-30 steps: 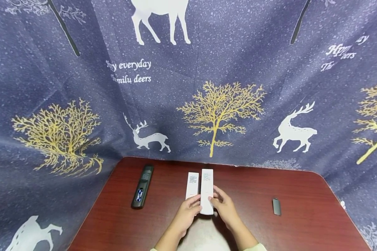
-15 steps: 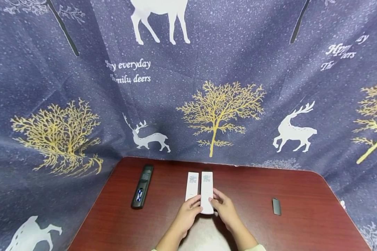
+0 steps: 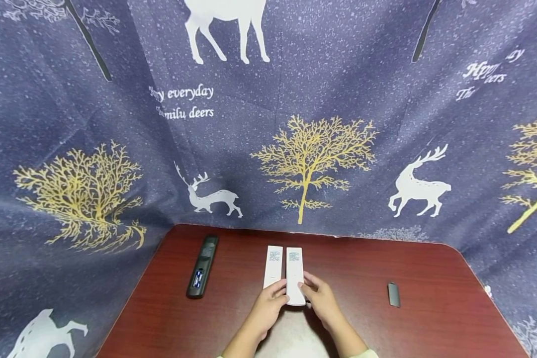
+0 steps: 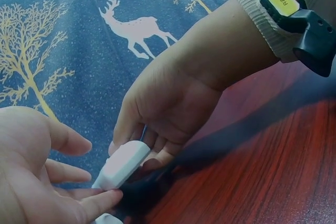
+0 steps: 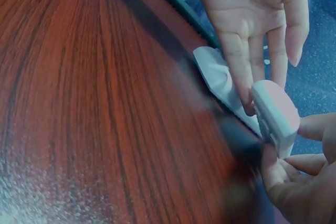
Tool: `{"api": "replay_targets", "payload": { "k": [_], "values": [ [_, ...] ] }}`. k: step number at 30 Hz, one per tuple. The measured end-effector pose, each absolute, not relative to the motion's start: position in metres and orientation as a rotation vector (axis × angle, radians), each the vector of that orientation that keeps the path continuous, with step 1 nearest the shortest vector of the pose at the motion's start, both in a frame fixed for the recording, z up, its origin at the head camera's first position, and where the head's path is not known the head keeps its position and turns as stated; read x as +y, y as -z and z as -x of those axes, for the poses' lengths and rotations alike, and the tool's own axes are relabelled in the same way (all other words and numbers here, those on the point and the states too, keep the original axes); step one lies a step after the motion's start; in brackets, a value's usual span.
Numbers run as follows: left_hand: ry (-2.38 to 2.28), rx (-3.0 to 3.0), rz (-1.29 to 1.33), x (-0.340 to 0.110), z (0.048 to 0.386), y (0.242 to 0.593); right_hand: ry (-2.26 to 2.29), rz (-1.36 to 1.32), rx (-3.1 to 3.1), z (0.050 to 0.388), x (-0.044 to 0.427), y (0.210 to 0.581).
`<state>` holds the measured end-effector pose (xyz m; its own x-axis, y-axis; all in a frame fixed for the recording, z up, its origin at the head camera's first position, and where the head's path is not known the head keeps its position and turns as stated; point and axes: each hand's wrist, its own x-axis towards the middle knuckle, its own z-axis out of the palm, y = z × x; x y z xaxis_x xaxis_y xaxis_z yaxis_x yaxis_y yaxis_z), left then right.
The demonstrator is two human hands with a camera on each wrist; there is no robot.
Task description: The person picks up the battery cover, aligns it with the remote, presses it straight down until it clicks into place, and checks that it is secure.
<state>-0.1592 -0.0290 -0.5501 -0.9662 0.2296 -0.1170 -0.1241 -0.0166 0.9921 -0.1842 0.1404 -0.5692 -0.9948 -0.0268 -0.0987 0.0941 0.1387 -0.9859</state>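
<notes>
Before me in the head view, my right hand (image 3: 323, 302) pinches a white remote control (image 3: 295, 273), back side up, near its lower end. My left hand (image 3: 267, 307) is at its left edge. In the left wrist view, that hand's extended fingers (image 4: 105, 203) touch the white casing, with nothing gripped. The right wrist view shows the right thumb and fingers on the held remote (image 5: 275, 116), raised off the table. A second white remote (image 3: 274, 263) lies just left of it, its lower end hidden by my left hand in the head view.
At the left of the brown table (image 3: 161, 318) lies a black remote (image 3: 202, 268) with its battery compartment uncovered and batteries visible. A small dark grey cover-like piece (image 3: 394, 295) lies at the right. A patterned blue cloth (image 3: 340, 89) hangs behind the table.
The far end of the held white remote has tipped down a little, toward me in the view. Both hands have stayed almost in place; the other objects have not moved.
</notes>
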Motion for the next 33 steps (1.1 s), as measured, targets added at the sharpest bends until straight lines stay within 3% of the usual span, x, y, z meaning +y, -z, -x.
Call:
{"api": "replay_targets", "payload": {
  "k": [33],
  "values": [
    [-1.775,2.372,-0.094,-0.01,0.152,0.544,1.75,-0.004,2.554,0.185,0.142,0.574]
  ]
}}
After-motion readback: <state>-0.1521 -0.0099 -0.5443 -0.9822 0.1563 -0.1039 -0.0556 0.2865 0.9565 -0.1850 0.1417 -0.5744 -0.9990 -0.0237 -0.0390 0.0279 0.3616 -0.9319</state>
